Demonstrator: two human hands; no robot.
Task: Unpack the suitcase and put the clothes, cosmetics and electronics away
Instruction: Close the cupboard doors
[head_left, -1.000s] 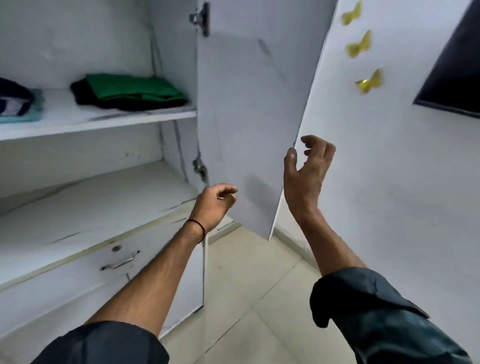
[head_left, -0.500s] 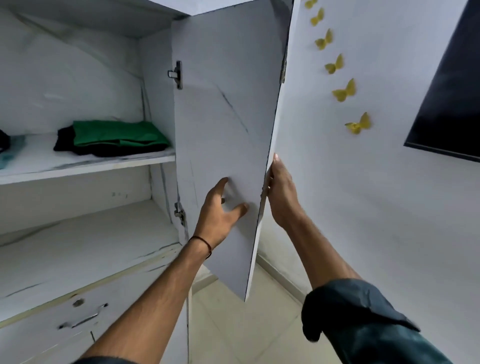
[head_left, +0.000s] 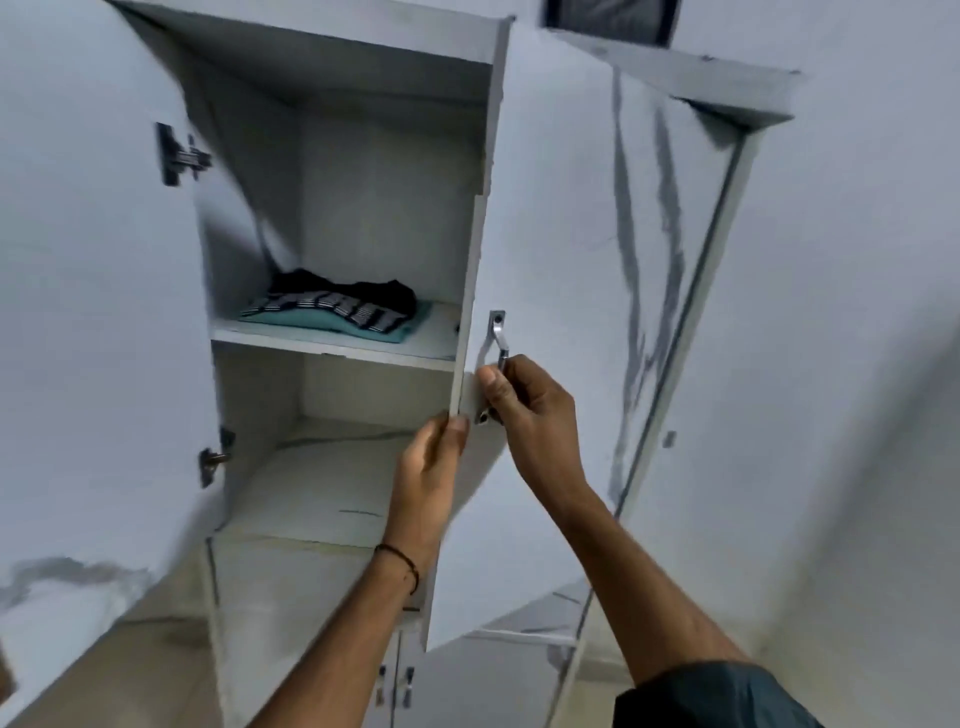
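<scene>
The right hand (head_left: 530, 410) curls its fingers round the lower part of the handle (head_left: 496, 338). The left hand (head_left: 428, 467), at 7 o'clock from it, pinches the free edge of the door (head_left: 545, 234) between thumb and fingers. This two-handed hold looks meant to steady the panel and control its swing. Whether it is swinging open or shut cannot be told.

The clothes (head_left: 343, 306), folded dark over teal, lie on the shelf (head_left: 332, 345) at 11 o'clock from the hands, set back from its front lip. No suitcase shows.

The door's edge stands just in front of the shelf's right end, so the left fingers risk being nipped if the panel closes. The left door (head_left: 93, 312) hangs wide at 9 o'clock, well apart from the hands. The lower shelf (head_left: 311, 493) at 8 o'clock lies bare, with open room to reach in.
</scene>
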